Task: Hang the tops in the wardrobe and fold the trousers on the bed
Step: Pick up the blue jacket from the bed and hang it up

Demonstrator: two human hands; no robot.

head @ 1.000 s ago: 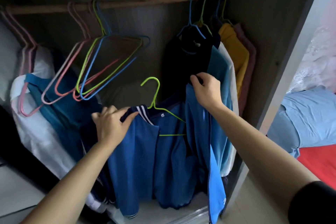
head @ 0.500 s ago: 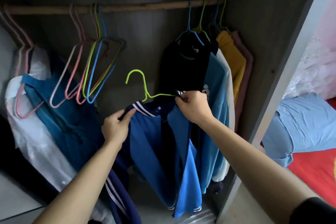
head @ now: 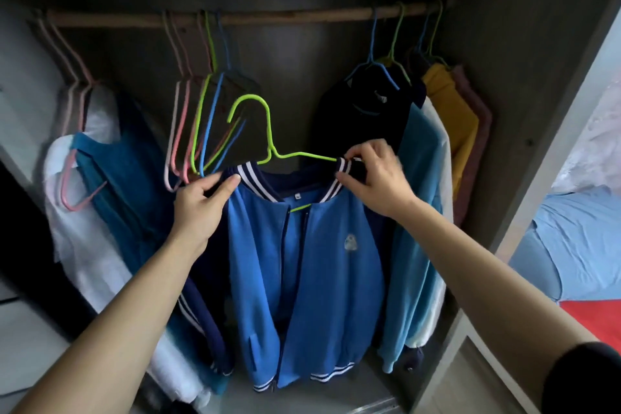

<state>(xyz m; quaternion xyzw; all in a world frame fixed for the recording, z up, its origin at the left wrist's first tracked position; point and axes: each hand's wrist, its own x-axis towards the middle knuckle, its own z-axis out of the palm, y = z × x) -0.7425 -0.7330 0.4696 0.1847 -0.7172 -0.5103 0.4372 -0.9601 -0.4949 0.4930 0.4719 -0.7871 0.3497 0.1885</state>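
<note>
Below the rail (head: 285,16), the jacket (head: 322,255) on its hanger (head: 269,131) is pinched at the collar ends by left hand (head: 200,208) and right hand (head: 378,178); shoulders should be seated evenly before the hook is raised.

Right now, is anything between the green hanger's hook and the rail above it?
Nothing visible. The rail is bare above the blue jacket's green hanger, between the empty hangers to its left and the black top to its right.
</note>
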